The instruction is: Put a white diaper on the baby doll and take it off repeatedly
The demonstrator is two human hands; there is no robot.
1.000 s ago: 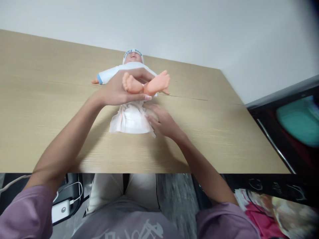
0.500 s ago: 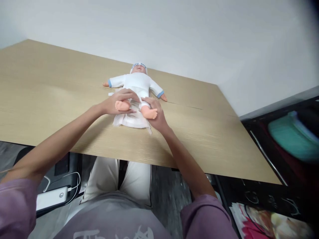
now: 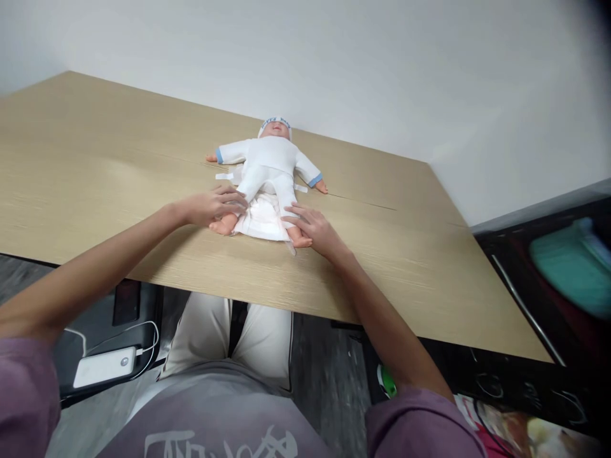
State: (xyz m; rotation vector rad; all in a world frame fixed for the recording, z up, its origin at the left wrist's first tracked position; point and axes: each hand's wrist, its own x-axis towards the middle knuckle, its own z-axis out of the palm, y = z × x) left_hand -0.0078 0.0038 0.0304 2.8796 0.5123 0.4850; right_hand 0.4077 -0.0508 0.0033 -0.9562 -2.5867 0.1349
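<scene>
Doll [image 3: 271, 154] on its back at mid-table, head toward the wall, feet toward the wearer. White top with blue cuffs, white leg coverings, bare feet, white cap [image 3: 275, 121] with blue lettering across the band. Arms flung out to both sides, legs apart.

Diaper [image 3: 262, 222], white, opened out: one end under the doll's hips, the other spread flat between the legs toward the near edge. Pale tabs show on both sides of the waist.

Doll's legs lie directly under the fingers, one leg to each hand; diaper's near panel sits between the two hands, torso beyond them.

Left hand [image 3: 216, 207]: palm down, fingers loosely bent over the lower leg on its side, just above the foot. Underside hidden; cannot tell whether the thumb closes on the leg. Right hand [image 3: 319, 230]: fingers apart, laid across the other lower leg, not wrapped round it. Both forearms reach in from the sides, slanting inward over the near edge, wrists low. Purple sleeves above the elbows.

Table [image 3: 405, 254]: pale wood grain, thin seam running across. Wall behind. Below left, a white device [image 3: 105, 367] with a cable plugged in, on a dark surface. Far right, a teal object [image 3: 570, 267], blurred.
</scene>
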